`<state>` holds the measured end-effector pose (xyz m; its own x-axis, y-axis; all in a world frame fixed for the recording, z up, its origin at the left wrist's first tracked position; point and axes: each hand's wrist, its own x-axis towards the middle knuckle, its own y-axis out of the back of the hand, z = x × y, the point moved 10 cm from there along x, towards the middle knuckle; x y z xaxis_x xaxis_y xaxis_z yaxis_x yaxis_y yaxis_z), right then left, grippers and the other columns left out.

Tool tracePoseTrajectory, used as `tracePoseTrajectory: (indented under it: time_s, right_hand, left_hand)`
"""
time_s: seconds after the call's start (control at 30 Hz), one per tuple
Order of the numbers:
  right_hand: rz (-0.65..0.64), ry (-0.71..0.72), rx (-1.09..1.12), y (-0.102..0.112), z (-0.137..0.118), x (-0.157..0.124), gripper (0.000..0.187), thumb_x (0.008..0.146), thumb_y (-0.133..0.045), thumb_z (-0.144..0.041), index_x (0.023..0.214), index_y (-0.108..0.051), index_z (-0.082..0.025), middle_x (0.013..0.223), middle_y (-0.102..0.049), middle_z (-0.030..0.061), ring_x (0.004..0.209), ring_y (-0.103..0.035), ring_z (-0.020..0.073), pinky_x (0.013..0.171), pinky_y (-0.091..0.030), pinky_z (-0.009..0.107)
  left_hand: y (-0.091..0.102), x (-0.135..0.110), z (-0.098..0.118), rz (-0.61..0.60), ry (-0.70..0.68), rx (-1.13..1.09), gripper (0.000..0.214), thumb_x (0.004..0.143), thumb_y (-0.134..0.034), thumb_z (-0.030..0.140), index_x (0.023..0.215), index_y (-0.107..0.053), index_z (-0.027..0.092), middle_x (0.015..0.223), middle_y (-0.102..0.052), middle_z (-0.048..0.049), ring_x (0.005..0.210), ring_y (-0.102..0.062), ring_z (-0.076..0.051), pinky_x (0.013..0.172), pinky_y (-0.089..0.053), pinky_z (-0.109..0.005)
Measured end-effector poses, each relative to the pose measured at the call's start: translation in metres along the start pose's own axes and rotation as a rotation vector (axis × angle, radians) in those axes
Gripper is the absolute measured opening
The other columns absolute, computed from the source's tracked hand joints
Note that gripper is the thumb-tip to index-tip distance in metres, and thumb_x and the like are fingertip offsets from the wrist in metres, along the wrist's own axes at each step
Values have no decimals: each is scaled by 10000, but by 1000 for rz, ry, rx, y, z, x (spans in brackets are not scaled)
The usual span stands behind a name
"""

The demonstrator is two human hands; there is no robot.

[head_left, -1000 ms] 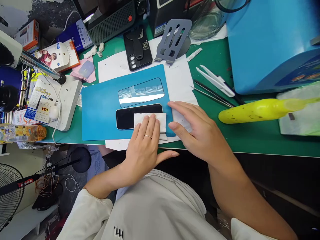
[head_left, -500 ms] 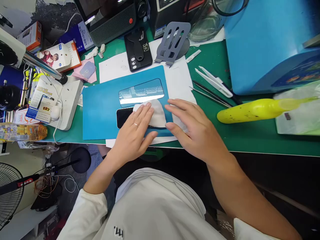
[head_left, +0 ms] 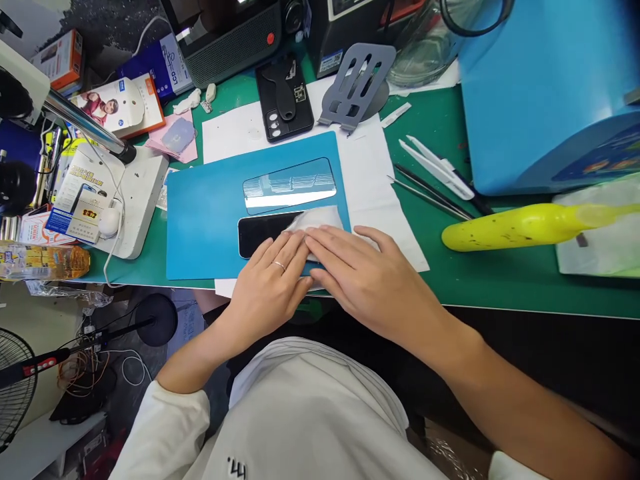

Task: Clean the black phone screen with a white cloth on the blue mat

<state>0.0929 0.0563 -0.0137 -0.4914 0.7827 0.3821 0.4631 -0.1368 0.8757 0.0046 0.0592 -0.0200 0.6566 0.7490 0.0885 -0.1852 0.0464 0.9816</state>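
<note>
A black phone [head_left: 260,233] lies screen-up on a blue mat [head_left: 205,213], with a glass screen protector [head_left: 289,185] just beyond it. A white wipe [head_left: 320,218] covers the phone's right end. My left hand [head_left: 270,280], with a ring on one finger, rests flat on the phone's near edge and the wipe, fingers stretched out. My right hand [head_left: 365,273] lies flat over the wipe and the phone's right end, fingers together and extended, touching the left hand's fingertips.
White paper sheets [head_left: 370,173] lie under the mat on a green table [head_left: 490,280]. Tweezers [head_left: 435,170], a yellow squeeze bottle [head_left: 520,227], a blue machine [head_left: 550,87], a grey stand [head_left: 353,83], a black phone case [head_left: 284,100] and boxes [head_left: 120,103] crowd the back and sides.
My right hand moved left onto the wipe and phone, meeting the left hand. My left hand slid the wipe across the phone, then drew back toward the near edge.
</note>
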Motion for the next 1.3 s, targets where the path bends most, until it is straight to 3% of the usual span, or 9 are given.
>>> tracePoseTrajectory:
  time_s: [0.13, 0.33, 0.5, 0.67, 0.83, 0.93, 1.07, 1.2, 1.3]
  right_hand:
    - [-69, -48, -5, -6, 4, 4, 509, 1087, -435, -195, 1577, -467, -60, 1576, -572, 238, 1470, -559, 359, 1186, -412, 591]
    - [-103, -62, -31, -4, -10, -1, 568, 1083, -459, -219, 1628, -387, -76, 1566, -577, 251, 1443, -584, 373, 1177, -428, 601]
    - [-67, -88, -22, -1, -3, 3, 588, 1107, -405, -265, 1657, -324, -74, 1565, -576, 259, 1456, -573, 370, 1193, -423, 600]
    - [-57, -12, -36, -2, -12, 2, 671, 1104, -431, -430, 1622, -352, -11, 1496, -627, 289, 1382, -635, 386, 1162, -475, 556]
    - [-55, -51, 7, -9, -4, 8, 777, 1092, -354, -572, 1612, -372, 5, 1546, -574, 304, 1453, -566, 407, 1182, -471, 570]
    - [-42, -47, 12, -8, -14, 3, 858, 1069, -369, -634, 1587, -395, 48, 1549, -557, 327, 1463, -554, 415, 1201, -462, 554]
    - [-40, -44, 0, -8, -26, -5, 917, 1050, -378, -675, 1584, -394, 71, 1547, -556, 327, 1460, -560, 406, 1206, -473, 531]
    - [-32, -99, 27, -12, -11, 8, 865, 1058, -377, -660, 1542, -474, 51, 1552, -563, 304, 1470, -554, 386, 1225, -463, 515]
    - [-32, -126, 51, -14, -8, 9, 860, 1066, -361, -648, 1578, -430, 40, 1582, -532, 296, 1508, -507, 385, 1232, -455, 529]
  left_hand:
    - [-4, 9, -2, -51, 9, 47, 507, 1130, -380, 281, 1536, -503, 3, 1598, -551, -220, 1544, -480, -326, 1277, -399, -499]
    - [-6, 5, 11, -54, -45, 93, 520, 1095, -404, 237, 1515, -507, -52, 1576, -568, -239, 1506, -523, -353, 1262, -403, -484]
    - [-11, 12, 6, -80, -10, 94, 535, 1102, -356, 251, 1551, -491, -6, 1608, -546, -202, 1541, -483, -323, 1279, -379, -484]
    - [-10, 2, 14, -22, -22, 97, 605, 1084, -383, 340, 1519, -517, -60, 1584, -557, -239, 1492, -534, -371, 1258, -400, -492]
    - [-15, 9, 6, -26, 40, 86, 630, 1064, -383, 322, 1559, -468, -58, 1617, -511, -254, 1532, -486, -370, 1277, -380, -507]
    - [-14, 0, 12, 13, 25, 113, 621, 1069, -389, 324, 1538, -485, -72, 1603, -520, -270, 1525, -493, -385, 1270, -393, -509]
    - [-15, -13, 18, 19, 15, 106, 626, 1072, -400, 345, 1544, -476, -59, 1589, -537, -270, 1521, -501, -378, 1249, -429, -515]
    - [-11, 1, 8, 41, 35, 88, 583, 1059, -389, 274, 1526, -504, -55, 1581, -556, -249, 1508, -520, -369, 1262, -420, -497]
    - [-10, 4, 6, 48, 64, 66, 604, 1030, -411, 257, 1534, -487, -67, 1600, -528, -260, 1528, -488, -386, 1266, -414, -527]
